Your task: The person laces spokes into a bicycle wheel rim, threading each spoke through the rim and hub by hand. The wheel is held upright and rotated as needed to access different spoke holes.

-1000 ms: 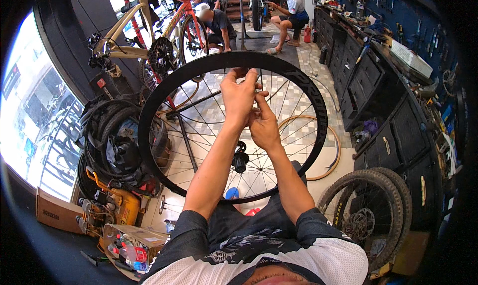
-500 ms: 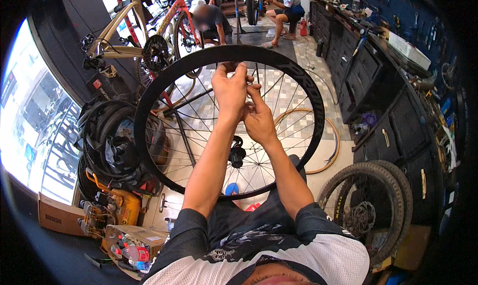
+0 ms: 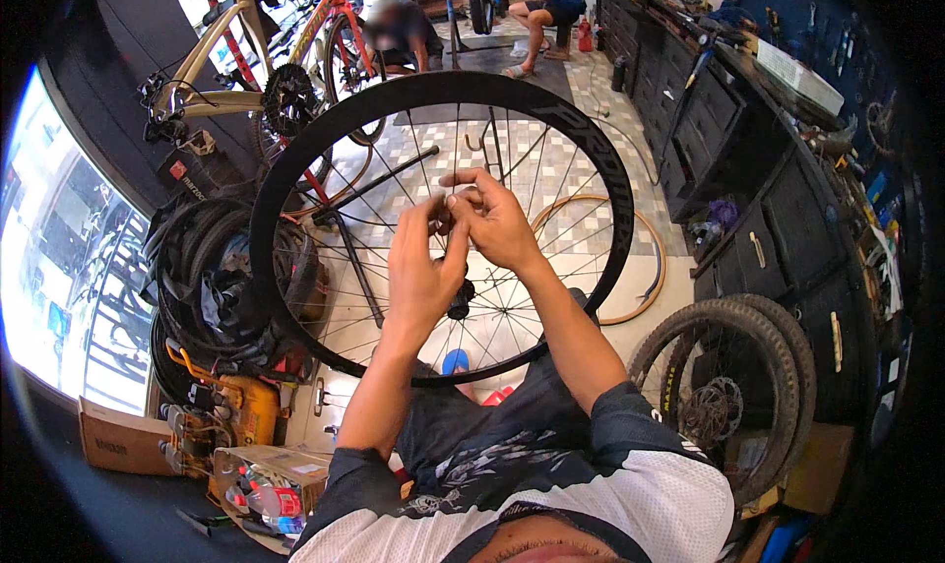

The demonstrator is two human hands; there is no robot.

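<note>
A black deep-rimmed bicycle wheel (image 3: 443, 89) stands in front of me, its lower rim between my legs. Its black hub (image 3: 460, 299) shows just beyond my left wrist. Above the hub, my left hand (image 3: 418, 253) and my right hand (image 3: 492, 218) meet in front of the spokes. Their thumbs and fingertips are pinched together. Anything between them is too small or hidden to make out. My right index finger points left over the left fingertips. Neither hand grips the rim.
Left are piled black tyres (image 3: 197, 268), an orange machine (image 3: 251, 410) and a box of bottles (image 3: 271, 499). Knobby wheels (image 3: 728, 396) lean at right by dark cabinets (image 3: 768, 238). A tan-edged tyre (image 3: 645, 297) lies beyond my wheel. Bikes (image 3: 295, 91) and people (image 3: 399, 31) are farther back.
Both hands have come down from near the top of the rim to just above the hub. The right hand now sits higher, beside the left fingertips. The wheel stays upright.
</note>
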